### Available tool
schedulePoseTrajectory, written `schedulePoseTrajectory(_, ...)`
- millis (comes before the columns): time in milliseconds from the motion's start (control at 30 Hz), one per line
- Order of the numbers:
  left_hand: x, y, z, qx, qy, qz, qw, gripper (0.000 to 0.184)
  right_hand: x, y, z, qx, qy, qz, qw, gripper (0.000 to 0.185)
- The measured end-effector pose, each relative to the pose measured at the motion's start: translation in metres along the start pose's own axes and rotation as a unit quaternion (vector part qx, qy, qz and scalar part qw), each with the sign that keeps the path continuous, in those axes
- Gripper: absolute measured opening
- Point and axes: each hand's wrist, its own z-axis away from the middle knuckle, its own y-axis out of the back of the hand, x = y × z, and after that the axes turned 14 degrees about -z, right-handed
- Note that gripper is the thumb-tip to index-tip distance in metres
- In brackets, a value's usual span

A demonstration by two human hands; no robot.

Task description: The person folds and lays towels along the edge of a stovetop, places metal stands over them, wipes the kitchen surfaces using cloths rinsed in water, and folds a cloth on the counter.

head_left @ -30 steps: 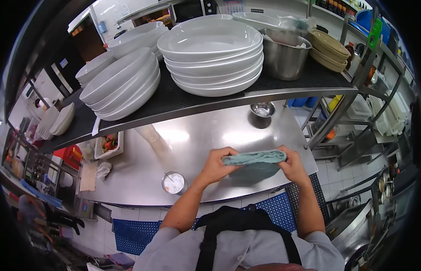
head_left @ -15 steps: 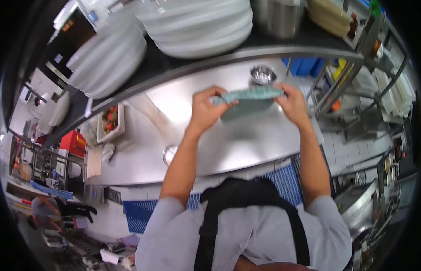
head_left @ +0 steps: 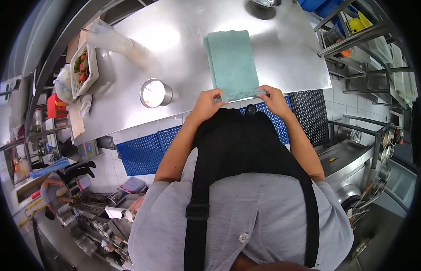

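A folded green cloth (head_left: 233,63) lies flat on the steel table (head_left: 188,58), its near edge reaching the table's front edge. My left hand (head_left: 206,106) pinches the near left corner of the cloth between thumb and fingers. At the near right corner, my right hand (head_left: 274,101) grips the same edge in a similar pinch. That edge is slightly raised and bunched between both hands, just in front of my black apron (head_left: 246,144).
To the left stands a steel pot (head_left: 168,95) with white contents and a utensil. Farther left are a tall clear container (head_left: 108,38) and a white basket (head_left: 94,67) of red and green vegetables. A steel bowl (head_left: 266,3) sits at the back. Another person (head_left: 50,189) is far left.
The cloth was held up above the table between both hands; now it lies flat, and my hands have come down toward me to its near edge. My view has tilted down.
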Motion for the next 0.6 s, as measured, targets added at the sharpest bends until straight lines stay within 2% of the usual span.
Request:
schedulePoseTrajectory(33, -0.003, 0.003, -0.001, 0.002, 0.008, -0.035, 0.999, 0.027, -0.001, 0.000, -0.003, 0.017, 0.007, 0.000, 1.000, 0.023)
schedulePoseTrajectory(133, -0.014, 0.000, -0.020, 0.021, 0.067, -0.011, 0.997, 0.030, -0.009, -0.003, -0.016, 0.046, 0.012, 0.041, 0.998, 0.028)
schedulePoseTrajectory(167, -0.016, -0.002, -0.024, 0.046, 0.036, -0.042, 0.997, 0.033, -0.008, -0.006, -0.020, 0.056, 0.016, 0.063, 0.996, 0.029)
schedulePoseTrajectory(267, -0.020, -0.009, -0.030, 0.088, 0.047, -0.085, 0.991, 0.034, -0.007, -0.010, -0.032, 0.070, 0.014, 0.110, 0.991, 0.031)
schedulePoseTrajectory(333, -0.020, -0.012, -0.032, 0.079, 0.066, -0.113, 0.988, 0.035, -0.006, -0.013, -0.035, 0.077, 0.033, 0.125, 0.989, 0.032)
schedulePoseTrajectory(433, -0.021, -0.013, -0.032, 0.077, 0.069, -0.122, 0.987, 0.035, -0.011, -0.010, -0.039, 0.055, -0.011, 0.111, 0.992, 0.034)
schedulePoseTrajectory(567, -0.023, -0.008, -0.031, 0.055, 0.076, -0.085, 0.992, 0.029, 0.001, -0.004, -0.044, 0.023, -0.002, 0.117, 0.993, 0.033)
schedulePoseTrajectory(600, -0.019, -0.009, -0.030, 0.085, 0.065, -0.110, 0.988, 0.027, 0.002, -0.005, -0.045, 0.028, -0.006, 0.117, 0.993, 0.032)
